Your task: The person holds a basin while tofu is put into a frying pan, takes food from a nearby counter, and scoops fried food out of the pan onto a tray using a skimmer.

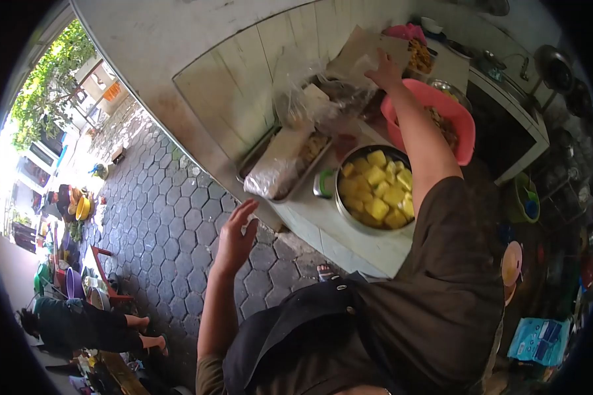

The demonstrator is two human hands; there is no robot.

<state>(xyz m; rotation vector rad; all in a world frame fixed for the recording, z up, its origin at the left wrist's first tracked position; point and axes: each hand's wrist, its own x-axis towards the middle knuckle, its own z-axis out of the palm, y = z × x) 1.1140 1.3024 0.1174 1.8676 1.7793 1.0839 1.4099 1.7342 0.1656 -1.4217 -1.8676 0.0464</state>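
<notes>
My right hand [383, 71] reaches across the counter to a sheet of brown paper [356, 49], its fingers apart. Whitish clear plastic lies by the fingertips; I cannot tell whether they touch it. Below that forearm sits a pink basin [466, 135] with sliced food in it. Raised in the air before the counter's front edge, my left hand [238, 237] is open and holds nothing. Nearest to it is a metal tray [284, 196] with a plastic-wrapped pack [270, 172]. A pot [339, 197] with a green-edged handle holds yellow chunks [375, 187].
Clear plastic bags [316, 99] cover another tray at the wall. Behind the basin are a container of orange-brown food [420, 58] and a metal bowl [451, 92]. A stove [507, 112] stands right. Another person [79, 322] is on the paved yard [171, 217] at left, near a red chair [105, 276].
</notes>
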